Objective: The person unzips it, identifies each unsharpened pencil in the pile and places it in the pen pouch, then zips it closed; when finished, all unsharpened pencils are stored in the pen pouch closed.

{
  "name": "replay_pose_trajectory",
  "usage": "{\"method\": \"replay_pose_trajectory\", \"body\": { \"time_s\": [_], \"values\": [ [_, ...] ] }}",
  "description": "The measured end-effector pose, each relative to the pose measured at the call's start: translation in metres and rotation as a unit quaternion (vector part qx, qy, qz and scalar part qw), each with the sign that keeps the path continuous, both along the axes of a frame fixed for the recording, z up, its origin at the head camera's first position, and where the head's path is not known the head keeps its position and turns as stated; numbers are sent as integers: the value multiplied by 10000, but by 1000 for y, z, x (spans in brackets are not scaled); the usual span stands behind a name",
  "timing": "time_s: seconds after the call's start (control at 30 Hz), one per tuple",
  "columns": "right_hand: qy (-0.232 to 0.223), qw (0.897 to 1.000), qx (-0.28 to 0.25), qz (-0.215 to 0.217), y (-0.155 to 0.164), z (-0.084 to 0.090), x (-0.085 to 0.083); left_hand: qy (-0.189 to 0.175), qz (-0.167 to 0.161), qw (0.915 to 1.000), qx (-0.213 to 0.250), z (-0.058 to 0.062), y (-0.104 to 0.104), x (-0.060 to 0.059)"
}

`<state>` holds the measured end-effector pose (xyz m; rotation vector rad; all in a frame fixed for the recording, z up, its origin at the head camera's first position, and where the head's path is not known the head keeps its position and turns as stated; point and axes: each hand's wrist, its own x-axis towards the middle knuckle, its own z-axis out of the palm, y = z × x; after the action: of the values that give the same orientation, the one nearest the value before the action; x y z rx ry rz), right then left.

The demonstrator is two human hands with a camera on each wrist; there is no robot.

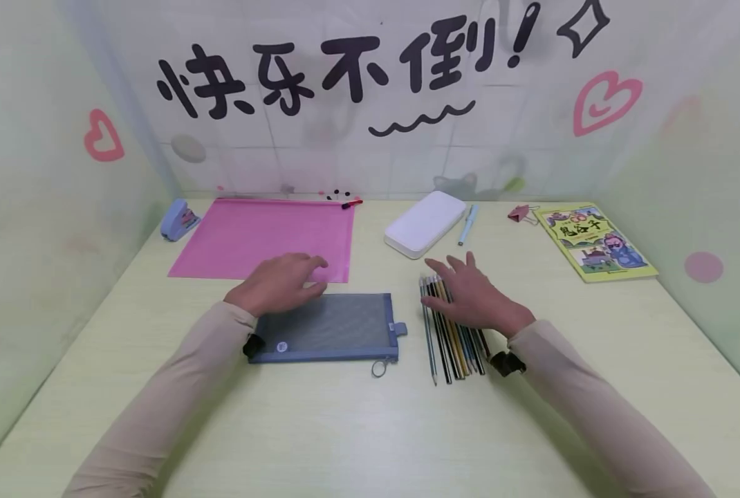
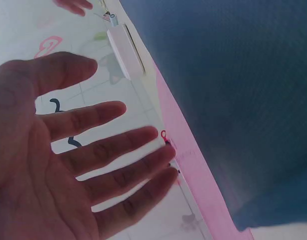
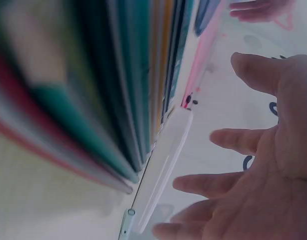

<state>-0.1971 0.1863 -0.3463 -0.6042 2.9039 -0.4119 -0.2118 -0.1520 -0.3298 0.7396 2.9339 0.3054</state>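
My left hand [image 1: 283, 282] hovers over the upper left part of a blue mesh zip pouch [image 1: 333, 325], its fingers spread and nothing in them. In the left wrist view the palm and all the fingers [image 2: 106, 155] show, with the pouch alongside. Above a row of pencils [image 1: 451, 339] is my right hand [image 1: 472, 294], fingers apart and relaxed. The pencils lie side by side to the right of the pouch, their upper ends partly hidden by that hand. A ring hangs from the zip at the pouch's lower right corner. The right wrist view shows the pencils close up beside the bare palm.
Behind the pouch lies a pink folder [image 1: 270, 235], with a blue stapler [image 1: 178, 220] to its left. A white case [image 1: 426, 223] and a light blue pen [image 1: 468, 225] are at the back. Farther right are a pink binder clip [image 1: 519, 213] and a yellow book [image 1: 597, 242].
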Motion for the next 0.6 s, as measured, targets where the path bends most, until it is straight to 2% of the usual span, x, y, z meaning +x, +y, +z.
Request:
{"method": "replay_pose_trajectory", "body": {
  "time_s": [0.1,0.23,0.43,0.53,0.6],
  "values": [
    [-257,9982,-463,288,-3,2,6,-56,-231,9993,299,1,7,-2],
    [-370,9940,-883,532,-6,4,12,-439,-908,9931,595,2,24,-3],
    [-483,9854,-1512,607,-8,7,20,-1323,-1989,9688,661,-4,58,2],
    [-474,9800,-1868,506,-9,7,24,-1583,-2354,9567,649,-8,72,6],
    [-547,9727,-2216,417,-11,7,26,-1668,-2506,9515,626,-9,80,8]
  ]
}}
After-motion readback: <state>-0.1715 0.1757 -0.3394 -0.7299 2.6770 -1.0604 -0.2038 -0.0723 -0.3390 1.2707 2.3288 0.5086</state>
